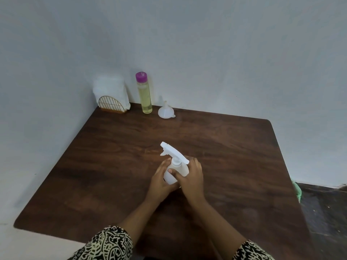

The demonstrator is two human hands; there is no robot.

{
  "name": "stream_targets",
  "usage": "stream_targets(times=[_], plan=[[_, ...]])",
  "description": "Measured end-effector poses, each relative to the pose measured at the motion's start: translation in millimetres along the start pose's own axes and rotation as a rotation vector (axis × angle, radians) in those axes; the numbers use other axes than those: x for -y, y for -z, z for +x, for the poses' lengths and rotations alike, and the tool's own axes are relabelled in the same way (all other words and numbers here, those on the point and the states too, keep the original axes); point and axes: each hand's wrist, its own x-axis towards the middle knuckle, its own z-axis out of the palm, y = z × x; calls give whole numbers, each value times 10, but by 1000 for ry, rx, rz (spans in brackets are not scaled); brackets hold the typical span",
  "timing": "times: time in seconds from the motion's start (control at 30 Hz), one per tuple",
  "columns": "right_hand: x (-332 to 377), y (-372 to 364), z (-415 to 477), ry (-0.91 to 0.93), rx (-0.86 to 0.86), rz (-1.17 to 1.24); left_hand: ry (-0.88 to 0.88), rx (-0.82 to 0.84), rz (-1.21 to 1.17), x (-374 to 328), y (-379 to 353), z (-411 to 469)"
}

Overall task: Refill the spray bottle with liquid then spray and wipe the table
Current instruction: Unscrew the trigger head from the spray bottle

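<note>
Between both hands (159, 178), spray bottle (181, 169)

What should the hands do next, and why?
Probably twist the head off. The left hand and right hand both grip the bottle, its head is still on, and the funnel and refill bottle stand untouched at the far edge of the table.

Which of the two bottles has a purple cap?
The tall clear bottle of yellowish liquid, standing upright beside the funnel. The other, a white spray bottle, has a trigger head instead.
</note>
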Motion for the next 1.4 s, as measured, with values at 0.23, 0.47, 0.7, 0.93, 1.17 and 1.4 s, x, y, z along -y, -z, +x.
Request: stream_targets(times=[0.23,0.47,0.7,0.93,1.17,1.4], plan=[[118,18,75,57,-54,7,-27,-7,17,-10,21,-10],[29,126,245,176,75,-53,-3,4,70,69,44,36],[86,359,389,79,552,104,11,35,65,180,47,75],[204,100,228,13,172,36,-20,30,35,131,42,62],[54,247,300,4,449,220,17,47,38,224,64,98],[107,190,241,-49,286,260,14,42,27,222,63,105]])
